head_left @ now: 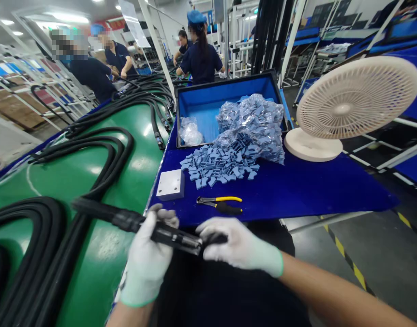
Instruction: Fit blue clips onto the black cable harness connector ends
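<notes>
My left hand (pixel 149 254), in a white glove, is wrapped round a black hose (pixel 106 212) close to its end fitting (pixel 177 238). The fitting points right and looks slightly blurred. At its tip, my gloved right hand (pixel 238 245) pinches a small black piece (pixel 215 239), perhaps a cap; its exact kind is unclear. Just beyond both hands, pliers (pixel 222 203) with one yellow and one black handle lie on the blue table (pixel 317 190). A metal block (pixel 170 184) with holes sits behind my left hand.
Small blue plastic clips (pixel 218 165) are heaped beneath an open bag (pixel 254 120), before a blue bin (pixel 198 106). A beige fan (pixel 342 109) stands at right. More black hoses (pixel 116 145) cover the green table (pixel 143 175). Several people (pixel 201 56) work at the back.
</notes>
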Demonstrator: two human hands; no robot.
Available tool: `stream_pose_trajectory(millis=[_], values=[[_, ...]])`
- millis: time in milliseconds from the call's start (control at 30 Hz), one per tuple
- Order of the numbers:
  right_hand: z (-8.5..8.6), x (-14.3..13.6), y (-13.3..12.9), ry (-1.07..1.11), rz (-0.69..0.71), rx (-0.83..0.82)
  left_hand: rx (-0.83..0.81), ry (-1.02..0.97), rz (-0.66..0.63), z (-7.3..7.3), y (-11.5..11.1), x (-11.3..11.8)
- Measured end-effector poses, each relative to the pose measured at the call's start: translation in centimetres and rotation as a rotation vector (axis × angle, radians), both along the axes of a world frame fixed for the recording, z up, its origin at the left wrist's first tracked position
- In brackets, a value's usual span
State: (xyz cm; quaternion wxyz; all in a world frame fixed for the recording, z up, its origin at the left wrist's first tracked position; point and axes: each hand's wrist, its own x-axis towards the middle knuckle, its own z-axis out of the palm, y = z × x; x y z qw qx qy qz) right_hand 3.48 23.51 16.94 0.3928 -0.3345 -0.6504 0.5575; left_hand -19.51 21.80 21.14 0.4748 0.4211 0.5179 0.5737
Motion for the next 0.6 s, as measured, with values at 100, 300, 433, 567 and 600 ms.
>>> stream_pose_trajectory(millis=[100, 300, 433, 567, 600], values=[[-0.4, 5.2, 4.3, -0.579, -0.502, 0.381, 0.035, -0.189, 0.118, 2.1, 1.5, -2.2], [-2.8, 10.5, 10.5, -1.253, -0.696, 0.534, 0.260, 0.003, 0.085, 5.6, 6.8, -4.1], [-4.3, 10.5, 11.7, -1.279, -0.764, 0.563, 0.399, 0.117, 0.083, 6.0, 12.3, -5.1], [-4.6, 11.5, 12.0, -1.223, -0.805, 0.532, 0.383, 0.198, 0.117, 4.7, 15.9, -5.9], [-4.4, 11.7, 11.8, -1.199, -0.818, 0.518, 0.369, 0.202, 0.119, 4.2, 16.3, -6.1]])
